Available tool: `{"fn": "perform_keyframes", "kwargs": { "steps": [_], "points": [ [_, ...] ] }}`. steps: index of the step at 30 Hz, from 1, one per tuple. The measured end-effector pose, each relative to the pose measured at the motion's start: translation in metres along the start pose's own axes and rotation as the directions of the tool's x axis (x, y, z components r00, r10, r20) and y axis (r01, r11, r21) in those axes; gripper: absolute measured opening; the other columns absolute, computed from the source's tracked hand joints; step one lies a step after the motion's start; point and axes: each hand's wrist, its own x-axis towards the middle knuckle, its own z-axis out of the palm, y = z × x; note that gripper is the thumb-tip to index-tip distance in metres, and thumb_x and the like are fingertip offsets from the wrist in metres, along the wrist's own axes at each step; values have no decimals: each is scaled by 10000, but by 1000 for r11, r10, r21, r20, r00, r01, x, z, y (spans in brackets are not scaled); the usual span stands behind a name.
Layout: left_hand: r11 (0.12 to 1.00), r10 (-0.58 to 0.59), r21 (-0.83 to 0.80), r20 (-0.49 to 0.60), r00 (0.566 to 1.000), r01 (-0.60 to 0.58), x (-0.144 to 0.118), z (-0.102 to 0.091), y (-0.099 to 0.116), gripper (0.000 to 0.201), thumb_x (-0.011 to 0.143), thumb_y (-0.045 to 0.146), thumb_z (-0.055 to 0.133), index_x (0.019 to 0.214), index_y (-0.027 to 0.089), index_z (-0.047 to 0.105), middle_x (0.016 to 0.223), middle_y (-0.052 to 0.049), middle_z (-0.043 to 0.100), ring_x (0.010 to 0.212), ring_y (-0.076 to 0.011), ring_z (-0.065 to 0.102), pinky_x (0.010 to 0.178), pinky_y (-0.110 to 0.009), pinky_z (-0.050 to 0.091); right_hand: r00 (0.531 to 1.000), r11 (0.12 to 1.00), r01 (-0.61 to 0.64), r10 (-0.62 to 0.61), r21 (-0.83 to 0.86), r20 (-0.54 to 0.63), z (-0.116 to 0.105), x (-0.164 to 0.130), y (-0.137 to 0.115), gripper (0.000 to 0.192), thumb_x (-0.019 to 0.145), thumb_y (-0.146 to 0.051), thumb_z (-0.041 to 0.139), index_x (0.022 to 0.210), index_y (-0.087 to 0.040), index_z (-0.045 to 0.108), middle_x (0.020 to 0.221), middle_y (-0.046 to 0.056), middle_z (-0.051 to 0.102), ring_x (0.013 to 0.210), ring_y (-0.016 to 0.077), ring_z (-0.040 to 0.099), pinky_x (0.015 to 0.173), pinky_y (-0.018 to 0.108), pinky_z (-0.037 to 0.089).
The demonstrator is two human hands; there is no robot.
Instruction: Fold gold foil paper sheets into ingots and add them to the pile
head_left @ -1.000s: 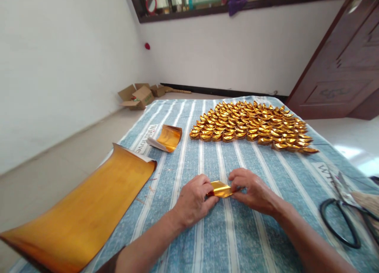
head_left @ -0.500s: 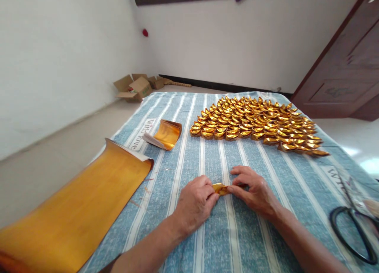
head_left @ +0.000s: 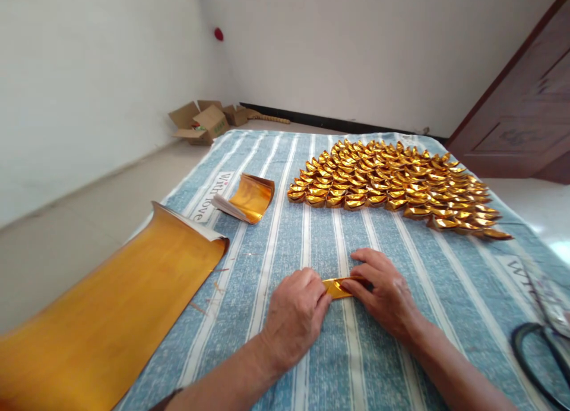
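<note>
Between my two hands, low over the striped cloth, is a folded strip of gold foil paper (head_left: 337,288). My left hand (head_left: 297,307) pinches its left end, with the fingers curled. At the other end, my right hand (head_left: 378,283) grips the strip between thumb and fingers, while one finger stays raised. The fingertips cover both ends of the strip. Beyond my hands stand many folded gold paper ingots (head_left: 378,182) in tight rows. A small curled stack of gold foil sheets (head_left: 252,198) lies to the left of them.
A large stack of gold foil sheets (head_left: 116,304) covers the table's left side. Black-handled scissors (head_left: 529,345) lie at the right edge, partly out of view. The blue striped tablecloth (head_left: 276,256) carries small gold scraps. Cardboard boxes (head_left: 200,123) sit on the floor behind.
The strip between my hands looks flatter and shows more of its length. My hands are slightly further apart. The camera view has tilted down and shifted a little.
</note>
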Motion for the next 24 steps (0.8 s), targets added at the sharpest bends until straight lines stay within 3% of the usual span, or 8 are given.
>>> {"fn": "perform_keyframes", "kwargs": {
  "steps": [18, 24],
  "points": [
    [995, 63, 82, -40, 997, -60, -1, 4, 0, 151, 892, 148, 519, 745, 157, 553, 771, -44, 566, 708, -183, 534, 632, -328, 478, 1000, 997, 28, -29, -76, -11, 2, 0, -1, 160, 852, -279, 641, 724, -189, 613, 1032, 83, 641, 1062, 256, 563, 906, 444, 466],
    [999, 38, -10, -14, 999, -38, 1, 0, -2, 165, 890, 146, 521, 729, 151, 560, 781, -48, 575, 728, -180, 545, 652, -321, 473, 999, 996, 41, -42, -81, -11, 2, 0, -1, 153, 854, -266, 642, 731, -183, 608, 1030, 80, 641, 1061, 252, 558, 904, 432, 462]
  ]
}}
